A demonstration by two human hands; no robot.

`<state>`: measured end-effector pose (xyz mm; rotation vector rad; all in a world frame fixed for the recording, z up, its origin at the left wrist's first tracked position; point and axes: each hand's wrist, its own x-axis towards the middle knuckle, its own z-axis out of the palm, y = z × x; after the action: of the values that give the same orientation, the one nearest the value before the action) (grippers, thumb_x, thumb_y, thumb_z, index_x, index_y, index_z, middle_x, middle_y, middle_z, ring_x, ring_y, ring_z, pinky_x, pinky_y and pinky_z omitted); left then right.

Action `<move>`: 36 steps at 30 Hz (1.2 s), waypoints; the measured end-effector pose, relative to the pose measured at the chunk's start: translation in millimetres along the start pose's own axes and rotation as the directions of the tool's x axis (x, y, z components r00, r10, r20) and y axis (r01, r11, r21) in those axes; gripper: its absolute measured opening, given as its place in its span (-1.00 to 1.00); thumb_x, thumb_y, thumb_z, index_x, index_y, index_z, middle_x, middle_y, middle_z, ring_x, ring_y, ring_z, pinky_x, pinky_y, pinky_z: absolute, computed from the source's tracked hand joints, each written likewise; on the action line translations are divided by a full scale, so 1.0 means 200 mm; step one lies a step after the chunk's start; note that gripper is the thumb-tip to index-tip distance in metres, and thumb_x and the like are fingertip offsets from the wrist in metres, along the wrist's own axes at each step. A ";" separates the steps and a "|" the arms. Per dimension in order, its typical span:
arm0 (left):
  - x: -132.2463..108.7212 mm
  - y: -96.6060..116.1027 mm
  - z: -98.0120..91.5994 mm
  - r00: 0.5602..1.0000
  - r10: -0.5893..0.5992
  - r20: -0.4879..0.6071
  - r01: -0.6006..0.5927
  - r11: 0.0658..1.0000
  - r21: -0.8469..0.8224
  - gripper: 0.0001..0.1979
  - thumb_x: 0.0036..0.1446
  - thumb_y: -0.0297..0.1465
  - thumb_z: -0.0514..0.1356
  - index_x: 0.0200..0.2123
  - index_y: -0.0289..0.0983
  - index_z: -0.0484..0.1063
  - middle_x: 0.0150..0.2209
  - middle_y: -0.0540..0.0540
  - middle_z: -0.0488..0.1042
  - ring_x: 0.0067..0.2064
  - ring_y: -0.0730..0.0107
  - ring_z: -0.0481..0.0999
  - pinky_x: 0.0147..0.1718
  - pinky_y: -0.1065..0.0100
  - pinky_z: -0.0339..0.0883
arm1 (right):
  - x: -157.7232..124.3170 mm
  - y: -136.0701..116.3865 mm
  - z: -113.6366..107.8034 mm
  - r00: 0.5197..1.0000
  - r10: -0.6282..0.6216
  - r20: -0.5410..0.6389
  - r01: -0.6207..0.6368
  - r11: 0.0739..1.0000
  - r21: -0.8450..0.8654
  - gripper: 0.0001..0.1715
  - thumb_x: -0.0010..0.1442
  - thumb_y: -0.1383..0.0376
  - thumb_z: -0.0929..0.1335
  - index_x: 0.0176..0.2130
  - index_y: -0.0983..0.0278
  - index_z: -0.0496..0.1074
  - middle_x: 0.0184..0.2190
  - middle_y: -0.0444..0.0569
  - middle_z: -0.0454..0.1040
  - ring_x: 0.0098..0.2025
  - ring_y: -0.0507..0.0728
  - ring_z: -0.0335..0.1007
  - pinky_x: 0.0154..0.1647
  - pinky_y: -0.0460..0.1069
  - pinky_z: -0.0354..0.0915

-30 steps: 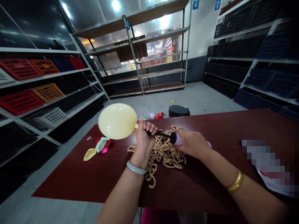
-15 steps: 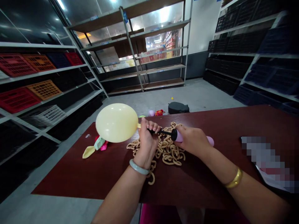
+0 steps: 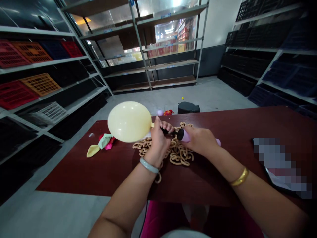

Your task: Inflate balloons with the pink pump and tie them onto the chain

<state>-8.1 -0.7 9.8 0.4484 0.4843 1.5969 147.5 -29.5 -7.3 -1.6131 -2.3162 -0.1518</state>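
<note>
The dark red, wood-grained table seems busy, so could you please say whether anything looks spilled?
Possibly the tan, curved, ring-like pieces: they lie loose in an untidy heap on the table, rather than gathered neatly. I see no clear damage.

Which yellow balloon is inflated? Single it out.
The swollen balloon, its neck reaching the left hand on the pump; the other yellow balloon lies limp on the table beside the mint-green one.

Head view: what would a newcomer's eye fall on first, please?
Probably the big yellow balloon, left of the left hand. Next, the purple-and-black pump, gripped by this hand and the right hand. Below them, a heap of tan curls lies on the table.
</note>
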 end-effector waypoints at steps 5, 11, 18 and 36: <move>0.13 0.25 -0.07 0.991 0.130 -0.045 -0.131 0.991 -0.030 -0.56 0.26 -0.26 0.13 -0.60 -0.24 0.02 -0.69 0.13 0.01 -0.68 0.59 0.09 -0.66 0.47 0.03 | 0.01 0.07 -0.03 1.000 -0.002 -0.029 0.001 0.999 -0.039 -0.45 0.15 -0.06 0.28 0.04 0.15 0.34 -0.14 -0.01 0.55 -0.20 0.25 0.48 -0.38 0.01 0.15; 0.14 0.35 -0.10 0.973 0.226 -0.052 -0.227 0.974 -0.009 -0.55 0.25 -0.25 0.14 -0.61 -0.24 0.04 -0.69 0.13 0.03 -0.68 0.60 0.11 -0.66 0.49 0.05 | 0.00 0.11 -0.06 0.998 0.017 -0.055 -0.022 0.995 -0.102 -0.46 0.14 -0.06 0.27 -0.04 0.22 0.38 -0.16 0.05 0.54 -0.23 0.25 0.44 -0.39 0.01 0.11; 0.05 0.07 -0.03 0.991 0.128 -0.026 -0.127 0.992 0.017 -0.54 0.25 -0.19 0.14 -0.60 -0.25 0.06 -0.67 0.12 0.03 -0.66 0.60 0.12 -0.64 0.49 0.10 | -0.01 0.07 -0.04 0.999 0.030 -0.030 -0.033 0.992 -0.126 -0.38 0.14 -0.07 0.28 0.04 0.26 0.35 -0.17 0.10 0.54 -0.26 0.25 0.43 -0.38 0.02 0.11; 0.04 0.12 0.01 0.991 0.106 -0.076 -0.099 0.990 0.099 -0.53 0.22 -0.14 0.15 -0.60 -0.25 0.08 -0.67 0.12 0.03 -0.67 0.60 0.11 -0.66 0.50 0.08 | -0.01 0.03 -0.02 0.999 -0.004 -0.041 0.002 0.999 -0.048 -0.38 0.15 -0.09 0.27 0.02 0.25 0.37 -0.16 0.07 0.53 -0.23 0.24 0.42 -0.38 0.01 0.11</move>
<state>-28.1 4.9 25.0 0.4887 0.6094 1.7010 153.2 -29.6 -5.3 -1.6143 -2.3012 -0.2407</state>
